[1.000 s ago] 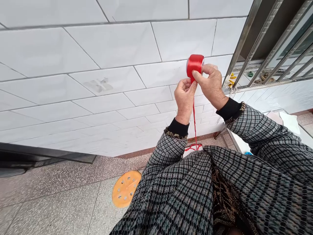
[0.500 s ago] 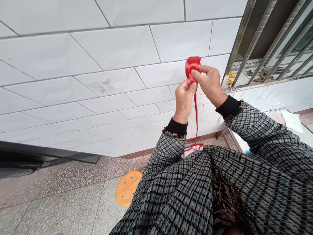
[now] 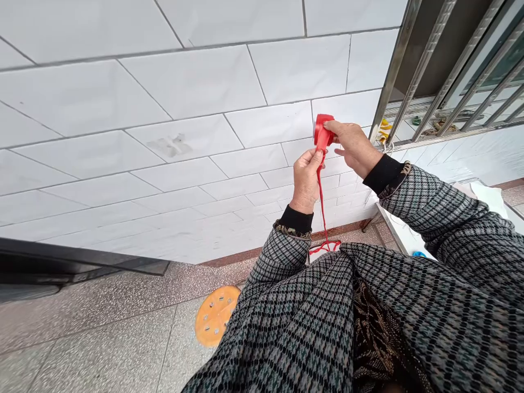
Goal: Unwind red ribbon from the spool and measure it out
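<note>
A roll of red ribbon (image 3: 323, 129) is held up in front of the white tiled wall. My right hand (image 3: 355, 143) grips the roll from its right side, thumb on top, with some lower fingers loose. Just below the roll, my left hand (image 3: 307, 177) pinches the flat ribbon between thumb and fingers. From there a narrow, twisted red strand (image 3: 322, 207) hangs down to a loose red heap (image 3: 325, 246) near the front of the checked coat.
The white tiled wall (image 3: 196, 131) fills the view ahead. Metal window bars (image 3: 426, 71) stand at the upper right, with yellow items (image 3: 385, 131) behind them. A round orange stool top (image 3: 216, 315) is at the lower left. A white table (image 3: 409, 232) stands right.
The roll has tilted and moved slightly down, and more flat ribbon shows between it and my left hand. My left hand has dropped a little; my right hand's lower fingers have loosened.
</note>
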`<state>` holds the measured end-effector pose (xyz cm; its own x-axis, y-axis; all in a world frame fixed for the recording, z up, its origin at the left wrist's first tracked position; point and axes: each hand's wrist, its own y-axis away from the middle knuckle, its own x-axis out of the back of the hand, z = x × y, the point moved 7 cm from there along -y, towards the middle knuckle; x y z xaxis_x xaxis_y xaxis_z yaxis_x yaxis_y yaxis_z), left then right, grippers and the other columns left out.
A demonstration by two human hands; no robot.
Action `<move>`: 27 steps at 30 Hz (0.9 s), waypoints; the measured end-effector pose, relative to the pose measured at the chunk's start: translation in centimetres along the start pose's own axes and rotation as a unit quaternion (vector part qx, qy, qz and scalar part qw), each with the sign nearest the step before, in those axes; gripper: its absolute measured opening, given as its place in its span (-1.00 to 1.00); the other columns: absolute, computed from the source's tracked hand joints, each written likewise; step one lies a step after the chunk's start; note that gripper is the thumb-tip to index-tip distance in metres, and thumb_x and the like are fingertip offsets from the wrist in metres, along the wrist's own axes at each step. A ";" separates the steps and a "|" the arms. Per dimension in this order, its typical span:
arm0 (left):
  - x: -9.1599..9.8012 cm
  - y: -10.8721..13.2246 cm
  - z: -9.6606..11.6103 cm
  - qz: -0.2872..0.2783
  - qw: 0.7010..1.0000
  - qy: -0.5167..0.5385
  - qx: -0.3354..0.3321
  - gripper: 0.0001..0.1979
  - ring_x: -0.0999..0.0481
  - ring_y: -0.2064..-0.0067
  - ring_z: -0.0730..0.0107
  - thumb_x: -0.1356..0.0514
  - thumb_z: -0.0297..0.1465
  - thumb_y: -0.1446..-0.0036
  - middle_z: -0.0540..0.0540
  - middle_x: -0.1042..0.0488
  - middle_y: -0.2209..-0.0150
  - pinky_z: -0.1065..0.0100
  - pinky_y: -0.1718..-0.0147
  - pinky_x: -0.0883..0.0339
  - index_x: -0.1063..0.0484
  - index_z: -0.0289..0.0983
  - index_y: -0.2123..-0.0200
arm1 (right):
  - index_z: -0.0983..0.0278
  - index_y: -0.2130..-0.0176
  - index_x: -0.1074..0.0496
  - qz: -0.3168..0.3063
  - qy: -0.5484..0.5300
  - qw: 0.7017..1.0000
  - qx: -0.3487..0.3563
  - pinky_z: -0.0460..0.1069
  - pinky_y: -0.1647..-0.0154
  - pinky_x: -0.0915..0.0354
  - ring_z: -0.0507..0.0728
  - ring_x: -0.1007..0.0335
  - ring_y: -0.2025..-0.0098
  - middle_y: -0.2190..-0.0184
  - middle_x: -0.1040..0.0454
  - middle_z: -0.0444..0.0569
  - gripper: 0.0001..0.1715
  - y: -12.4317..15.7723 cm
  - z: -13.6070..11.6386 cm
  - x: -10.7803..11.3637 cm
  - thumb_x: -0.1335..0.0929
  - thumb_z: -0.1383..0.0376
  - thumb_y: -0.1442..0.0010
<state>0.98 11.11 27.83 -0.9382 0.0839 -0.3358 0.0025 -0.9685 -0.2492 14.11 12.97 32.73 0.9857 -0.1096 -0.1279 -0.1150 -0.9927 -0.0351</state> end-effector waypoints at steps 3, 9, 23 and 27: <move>0.2 0.3 -0.6 0.003 1.000 -0.005 0.010 -0.77 -0.25 0.47 0.54 -0.44 -0.23 -0.20 0.05 -0.38 0.49 0.42 0.41 -0.22 -0.58 -0.23 0.39 | 0.20 0.32 -0.40 -0.011 -0.040 0.998 -0.037 0.28 -0.17 -0.30 0.21 -0.46 0.08 0.29 -0.52 -0.06 -0.73 0.1 0.7 0.0 -0.45 0.08 -0.15; 1.2 0.4 -1.6 0.016 0.996 -0.084 -0.028 -0.70 -0.15 0.52 0.54 -0.50 -0.17 -0.11 0.10 -0.27 0.58 0.42 0.50 -0.03 -0.55 -0.23 0.41 | 0.16 0.19 -0.47 -0.038 -0.072 0.993 -0.090 0.37 -0.26 -0.23 0.29 -0.46 -0.02 0.19 -0.58 -0.02 -0.68 0.2 2.1 0.1 -0.47 0.05 -0.12; 3.7 -0.6 -0.9 0.013 0.983 -0.178 -0.051 -0.61 -0.35 0.40 0.45 -0.53 -0.26 -0.11 0.05 -0.36 0.53 0.37 0.35 -0.29 -0.41 -0.23 0.55 | 0.14 0.25 -0.44 -0.109 -0.029 0.969 -0.218 0.48 -0.40 -0.10 0.31 -0.47 -0.06 0.22 -0.62 -0.05 -0.87 1.9 1.4 -0.5 -0.42 0.16 -0.33; 4.1 0.2 -2.1 0.061 0.989 -0.135 -0.005 -0.68 -0.44 0.37 0.44 -0.50 -0.40 -0.15 0.05 -0.39 0.51 0.37 0.31 -0.31 -0.44 -0.24 0.51 | 0.18 0.32 -0.41 -0.104 -0.027 0.971 -0.213 0.41 -0.41 -0.14 0.18 -0.53 0.02 0.27 -0.58 -0.14 -0.72 2.3 1.0 -0.9 -0.31 0.24 -0.48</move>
<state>-2.09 11.74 24.47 -0.9888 -0.1011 -0.1096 0.1242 -0.9651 -0.2306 12.80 10.79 31.75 0.9728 0.0876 -0.2144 0.1595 -0.9246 0.3458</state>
